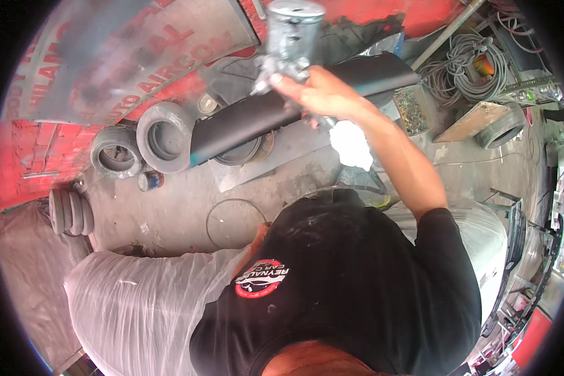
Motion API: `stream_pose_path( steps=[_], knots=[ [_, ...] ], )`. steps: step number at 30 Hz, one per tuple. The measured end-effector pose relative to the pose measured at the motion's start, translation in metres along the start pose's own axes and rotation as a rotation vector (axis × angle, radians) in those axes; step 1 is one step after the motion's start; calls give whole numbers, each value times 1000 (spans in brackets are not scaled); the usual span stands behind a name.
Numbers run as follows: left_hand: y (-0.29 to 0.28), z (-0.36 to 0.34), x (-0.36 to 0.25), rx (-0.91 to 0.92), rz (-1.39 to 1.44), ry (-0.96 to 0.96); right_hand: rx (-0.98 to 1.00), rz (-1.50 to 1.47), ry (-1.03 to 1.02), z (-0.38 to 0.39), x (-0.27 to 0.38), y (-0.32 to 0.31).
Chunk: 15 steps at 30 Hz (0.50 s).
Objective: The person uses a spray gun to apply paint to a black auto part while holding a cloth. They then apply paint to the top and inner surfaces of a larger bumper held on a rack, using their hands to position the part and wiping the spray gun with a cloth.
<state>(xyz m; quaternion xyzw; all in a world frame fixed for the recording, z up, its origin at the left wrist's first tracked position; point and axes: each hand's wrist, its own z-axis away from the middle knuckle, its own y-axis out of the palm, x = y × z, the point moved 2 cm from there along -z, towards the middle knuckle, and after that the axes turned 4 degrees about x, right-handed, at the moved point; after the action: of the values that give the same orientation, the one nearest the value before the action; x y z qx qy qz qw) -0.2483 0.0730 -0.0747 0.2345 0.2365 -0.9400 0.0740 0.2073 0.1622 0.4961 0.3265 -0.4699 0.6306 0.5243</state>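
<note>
Left hand out of sight past black shirt [357, 269]; cannot tell its grip. Right hand [326, 94] wrapped around spray gun [291, 47], cup uppermost, likely so contents feed down; white wad [351, 147] below hand. Beyond, dark panel [250, 125] apparently propped on round support [267, 147], probably keeping edges reachable. Tyre [145, 135] beside left end.

The right hand [323, 94] grips a spray gun [293, 39], its metal cup on top, in front of a long dark panel [247, 125]. A white wad [351, 147] hangs just below the wrist. From here I see two tyres [164, 135] by the panel's left end, a can [150, 180] near them and coiled hose [473, 72] off right. The left hand is hidden.
</note>
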Motion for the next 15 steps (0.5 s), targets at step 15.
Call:
stream_pose_path(
  steps=[15],
  knots=[
    [-25, -7, 6, 17, -80, -72, 232, -67, -86, 25, 10, 76]
  ],
)
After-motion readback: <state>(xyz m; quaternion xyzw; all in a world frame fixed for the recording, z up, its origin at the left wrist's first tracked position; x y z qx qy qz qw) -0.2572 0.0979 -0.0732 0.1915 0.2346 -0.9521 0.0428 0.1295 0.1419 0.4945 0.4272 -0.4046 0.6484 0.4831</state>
